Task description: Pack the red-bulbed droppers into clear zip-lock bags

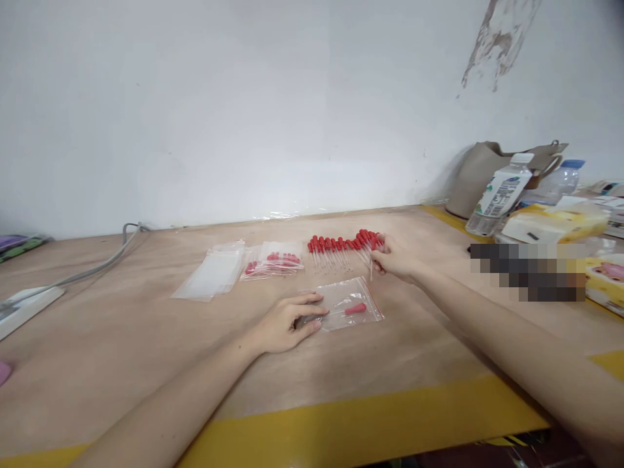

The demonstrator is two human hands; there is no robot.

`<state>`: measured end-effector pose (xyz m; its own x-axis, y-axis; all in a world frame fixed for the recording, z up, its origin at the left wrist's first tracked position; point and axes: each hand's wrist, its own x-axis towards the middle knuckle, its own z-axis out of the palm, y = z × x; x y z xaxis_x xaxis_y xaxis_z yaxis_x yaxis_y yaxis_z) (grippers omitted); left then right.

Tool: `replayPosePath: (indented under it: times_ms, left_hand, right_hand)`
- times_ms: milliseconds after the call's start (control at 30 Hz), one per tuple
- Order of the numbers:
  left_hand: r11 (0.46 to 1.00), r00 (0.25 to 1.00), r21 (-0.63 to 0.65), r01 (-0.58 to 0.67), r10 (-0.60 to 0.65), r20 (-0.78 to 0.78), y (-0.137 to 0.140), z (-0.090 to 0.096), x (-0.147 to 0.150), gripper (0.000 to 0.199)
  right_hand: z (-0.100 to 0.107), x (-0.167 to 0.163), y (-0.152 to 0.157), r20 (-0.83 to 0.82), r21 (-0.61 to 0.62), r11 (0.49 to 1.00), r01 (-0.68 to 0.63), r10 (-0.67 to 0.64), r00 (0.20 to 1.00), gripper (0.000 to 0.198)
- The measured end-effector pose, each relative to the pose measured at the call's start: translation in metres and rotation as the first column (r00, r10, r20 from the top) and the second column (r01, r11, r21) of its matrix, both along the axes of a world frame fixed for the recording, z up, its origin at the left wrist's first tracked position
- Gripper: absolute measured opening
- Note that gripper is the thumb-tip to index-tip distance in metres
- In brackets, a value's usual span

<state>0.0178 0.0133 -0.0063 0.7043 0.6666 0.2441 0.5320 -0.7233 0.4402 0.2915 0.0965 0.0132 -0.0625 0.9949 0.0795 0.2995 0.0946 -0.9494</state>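
My hands at the droppers and a zip bag on the worktop.

My left hand (287,322), just below frame centre, rests with loosely curled fingers on the mouth of a clear zip bag (351,303) with one red-bulbed dropper inside it. My right hand (392,260), right of centre, pinches a single dropper (371,263) at the right end of the row of red-bulbed droppers (341,250). Filled bags (273,261) and a stack of empty bags (210,276) lie left of centre on the worktop (146,364).
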Motion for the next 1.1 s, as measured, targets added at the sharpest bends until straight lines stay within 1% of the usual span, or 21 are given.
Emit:
replayPosePath:
  times_ms: [67,133,200,300,400,533,667,767,833,900,967,1033,1100]
  left_hand:
    - [1.0,1.0,0.001,0.003,-0.003,0.002,0.0,0.0,0.0,0.031]
    - [1.0,1.0,-0.001,0.001,-0.001,0.005,0.0,0.0,0.0,0.031]
    - [1.0,1.0,-0.003,0.0,0.0,0.004,0.0,0.0,0.0,0.031]
    - [1.0,1.0,-0.004,0.0,0.0,-0.004,0.0,0.001,0.0,0.031]
    - [1.0,1.0,0.006,-0.006,0.006,-0.011,0.0,0.0,-0.001,0.031]
    - [1.0,1.0,0.014,-0.011,0.012,-0.016,0.001,-0.002,-0.002,0.032]
    - [1.0,1.0,0.01,-0.011,0.012,-0.015,0.001,-0.002,-0.002,0.032]
    - [1.0,1.0,0.01,-0.022,0.022,-0.018,0.0,-0.001,-0.001,0.035]
    - [1.0,1.0,0.018,-0.024,0.025,-0.018,0.001,-0.002,-0.001,0.037]
    - [0.999,1.0,0.031,-0.017,0.017,-0.013,0.001,-0.002,0.0,0.039]
    - [0.999,1.0,0.043,-0.006,0.006,-0.005,0.001,-0.001,0.0,0.04]
    - [0.999,1.0,0.052,0.0,0.0,-0.001,0.001,-0.001,0.0,0.041]
    - [0.998,1.0,0.058,0.0,0.0,0.001,0.0,-0.001,0.0,0.041]
  right_hand:
    - [-0.006,0.006,-0.016,-0.082,-0.011,0.999,0.036,-0.037,0.996,0.068]
    - [-0.013,0.009,-0.027,-0.144,0.016,0.997,0.07,-0.066,0.987,0.071]
    - [-0.021,0.009,-0.033,-0.207,0.036,0.994,0.102,-0.092,0.974,0.068]
    - [-0.031,0.002,-0.036,-0.285,0.033,0.991,0.133,-0.119,0.951,0.062]
    - [-0.035,-0.008,-0.041,-0.298,0.028,0.994,0.105,-0.092,0.95,0.06]
    - [-0.033,-0.014,-0.053,-0.299,0.002,0.999,0.046,-0.043,0.953,0.055]
    - [-0.03,-0.011,-0.058,-0.372,-0.033,0.998,0.048,-0.057,0.926,0.05]
    - [-0.03,-0.006,-0.056,-0.442,-0.089,0.995,0.04,-0.075,0.894,0.038]
    - [-0.03,-0.002,-0.054,-0.459,-0.144,0.989,-0.005,-0.063,0.886,0.027]
    - [-0.03,0.003,-0.052,-0.43,-0.174,0.983,-0.063,-0.018,0.903,0.019]
    - [-0.03,0.009,-0.05,-0.338,-0.159,0.979,-0.126,0.066,0.939,0.019]
    - [-0.03,0.016,-0.047,-0.187,-0.104,0.975,-0.197,0.175,0.967,0.022]
    - [-0.03,0.023,-0.043,-0.022,-0.031,0.962,-0.271,0.27,0.963,0.025]
